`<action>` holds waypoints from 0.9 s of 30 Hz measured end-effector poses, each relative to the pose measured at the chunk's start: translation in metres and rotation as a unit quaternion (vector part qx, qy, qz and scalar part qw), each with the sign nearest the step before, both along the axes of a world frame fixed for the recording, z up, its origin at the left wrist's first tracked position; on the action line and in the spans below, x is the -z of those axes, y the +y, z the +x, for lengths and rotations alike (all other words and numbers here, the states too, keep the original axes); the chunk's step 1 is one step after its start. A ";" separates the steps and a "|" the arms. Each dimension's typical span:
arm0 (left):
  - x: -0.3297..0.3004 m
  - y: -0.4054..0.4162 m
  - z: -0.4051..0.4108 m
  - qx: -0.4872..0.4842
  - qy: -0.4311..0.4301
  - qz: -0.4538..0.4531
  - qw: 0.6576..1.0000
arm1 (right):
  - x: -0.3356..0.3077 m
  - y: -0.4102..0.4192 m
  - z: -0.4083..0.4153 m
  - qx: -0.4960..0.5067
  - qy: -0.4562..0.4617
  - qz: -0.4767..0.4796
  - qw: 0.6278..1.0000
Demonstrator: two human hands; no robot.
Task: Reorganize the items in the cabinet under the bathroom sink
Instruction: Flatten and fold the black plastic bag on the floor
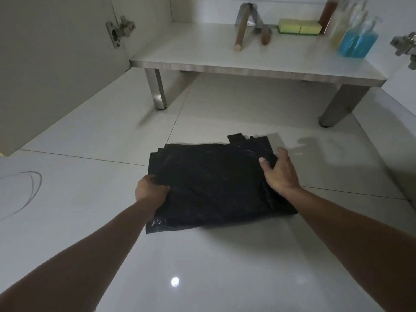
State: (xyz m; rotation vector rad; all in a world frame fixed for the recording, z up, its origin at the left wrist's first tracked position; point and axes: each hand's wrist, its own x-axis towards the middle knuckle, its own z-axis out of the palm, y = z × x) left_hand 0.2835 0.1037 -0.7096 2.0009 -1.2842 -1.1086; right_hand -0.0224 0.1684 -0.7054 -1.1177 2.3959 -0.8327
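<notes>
A folded stack of black plastic bags [213, 183] lies flat on the white tiled floor in front of the cabinet. My left hand [149, 190] grips its left edge, fingers curled round the plastic. My right hand [279, 171] holds the far right corner, thumb on top and fingers wrapped over the edge. On the cabinet floor [191, 48] stand two wooden-handled tools [242, 30], yellow sponges [299, 27], a brown bottle [327, 15], a pale yellow bottle [338, 30] and a blue soap dispenser [358, 41].
The cabinet's left door [45, 70] stands open, with a hinge [120, 30] on it. Another hinge [405, 46] shows at the right. Metal legs [157, 88] hold the cabinet above the glossy floor tiles [202, 266].
</notes>
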 end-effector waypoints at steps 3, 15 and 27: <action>0.004 0.018 -0.010 -0.027 -0.048 -0.037 0.998 | 0.010 0.006 0.006 -0.019 0.099 0.037 0.994; 0.007 0.021 -0.008 -0.056 -0.043 -0.081 0.994 | 0.017 -0.008 -0.001 0.010 0.130 0.000 0.991; 0.023 0.030 -0.002 -0.023 -0.086 -0.083 0.993 | 0.019 0.020 -0.004 0.012 0.206 0.093 0.974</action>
